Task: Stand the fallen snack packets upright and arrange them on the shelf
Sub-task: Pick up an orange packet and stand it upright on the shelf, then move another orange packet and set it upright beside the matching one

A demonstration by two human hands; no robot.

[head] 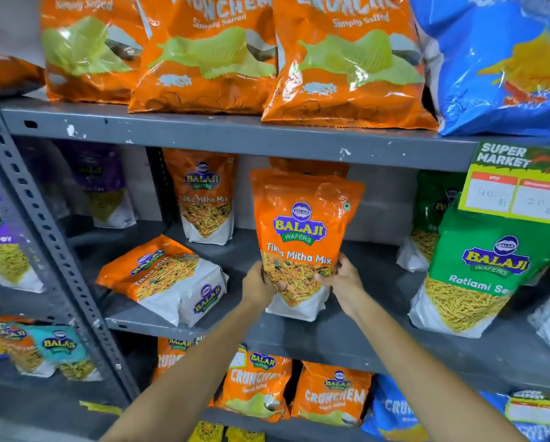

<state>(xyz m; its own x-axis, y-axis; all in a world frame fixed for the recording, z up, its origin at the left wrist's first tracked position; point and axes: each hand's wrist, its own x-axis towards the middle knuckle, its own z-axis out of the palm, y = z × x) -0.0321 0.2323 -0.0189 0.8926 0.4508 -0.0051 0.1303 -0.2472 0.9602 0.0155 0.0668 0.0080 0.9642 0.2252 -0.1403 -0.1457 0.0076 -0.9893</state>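
Note:
An orange Tikha Mitha Mix packet (302, 231) stands upright at the middle of the grey middle shelf (363, 342). My left hand (259, 287) grips its lower left side and my right hand (342, 282) grips its lower right side. More orange packets seem to stand right behind it. To the left, two orange packets of the same snack (162, 279) lie fallen on their sides near the shelf's front edge. Another Tikha Mitha Mix packet (205, 196) stands upright at the back left.
Green Ratlami Sev packets (477, 272) stand at the right under a price tag (516, 183). Large orange Crunchem bags (203, 55) and a blue bag (503, 62) fill the upper shelf. Crunchem packets (331, 393) sit on the lower shelf. A perforated grey upright (53, 247) divides the shelving at left.

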